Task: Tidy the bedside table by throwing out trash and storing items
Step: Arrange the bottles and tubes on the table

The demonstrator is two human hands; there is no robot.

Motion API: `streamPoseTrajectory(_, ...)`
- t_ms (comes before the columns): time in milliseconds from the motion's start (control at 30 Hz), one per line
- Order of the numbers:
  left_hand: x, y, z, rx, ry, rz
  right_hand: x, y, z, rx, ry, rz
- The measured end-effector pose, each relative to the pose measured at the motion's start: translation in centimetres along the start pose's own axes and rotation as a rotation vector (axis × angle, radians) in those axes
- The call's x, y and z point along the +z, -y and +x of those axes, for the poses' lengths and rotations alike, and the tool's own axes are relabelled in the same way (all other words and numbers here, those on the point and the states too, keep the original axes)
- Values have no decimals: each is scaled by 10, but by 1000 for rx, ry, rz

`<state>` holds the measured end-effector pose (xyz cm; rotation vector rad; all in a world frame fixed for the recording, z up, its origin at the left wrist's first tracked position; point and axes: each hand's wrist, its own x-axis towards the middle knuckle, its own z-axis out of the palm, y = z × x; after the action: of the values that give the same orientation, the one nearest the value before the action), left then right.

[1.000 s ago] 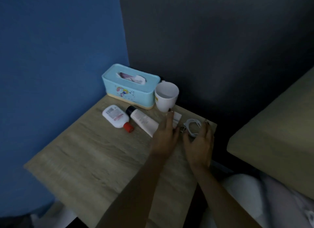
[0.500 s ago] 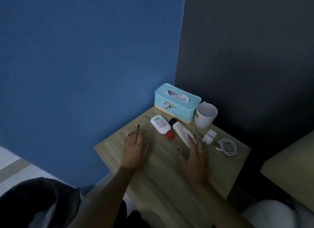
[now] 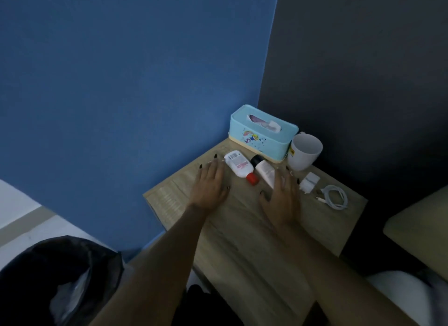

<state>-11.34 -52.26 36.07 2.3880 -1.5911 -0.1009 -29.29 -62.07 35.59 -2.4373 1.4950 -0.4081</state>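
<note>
Both hands flat-ish & spread over the bedside table (image 3: 242,240), palms down, nothing gripped in either. Left hand (image 3: 210,185) is open, fingers fanned; fingertips reach up to the base end of the white bottle (image 3: 238,166) w/ the red cap, look to be touching or just short of it, can't tell which. Right hand (image 3: 282,199) also open, fingers lying over the lower end of the white tube (image 3: 264,171) w/ the black cap, so that end is hidden; contact likely but not certain. Key relation: bottle lies just ahead & to the right of the left fingertips, long axis running diagonally, red cap pointing toward the person & right, base toward the blue wall. Tube lies just beside it, roughly parallel, black cap at the far end near the tissue box (image 3: 263,135). So left hand is nearer the bottle, right hand nearer the tube. Further out to the right: white charger plug (image 3: 309,182) just beside the right hand, coiled white cable (image 3: 335,196) beyond it, mug (image 3: 304,152) standing upright against the tissue box. Dark-lined bin (image 3: 55,282) sits low left, well apart from the table items. My guess: next is closing each hand round its own container, across the long axis.
</note>
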Motion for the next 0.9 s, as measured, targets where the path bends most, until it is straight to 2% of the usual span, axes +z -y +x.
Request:
streamPoseTrajectory(100,-1,-6,31,77,39,-9,4,2,16,-3,17,-18)
streamPoseTrajectory(233,3,-17,65,168,196,66,10,2,26,-33,17,-98)
streamPoseTrajectory(333,13,-18,76,167,268,101,9,-1,32,-41,28,-186)
streamPoseTrajectory(433,21,-16,77,148,219,40,-1,-6,37,-83,64,-203)
streamPoseTrajectory(533,19,-16,72,119,148,-15,-28,-3,47,-107,172,-192)
streamPoseTrajectory(633,5,-11,70,57,5,-214,-58,4,64,-153,312,-186)
streamPoseTrajectory(800,-30,-4,73,-112,-115,-599,-103,22,85,-272,270,-66)
streamPoseTrajectory(900,-39,3,77,-160,-53,-681,-110,36,95,-282,292,3)
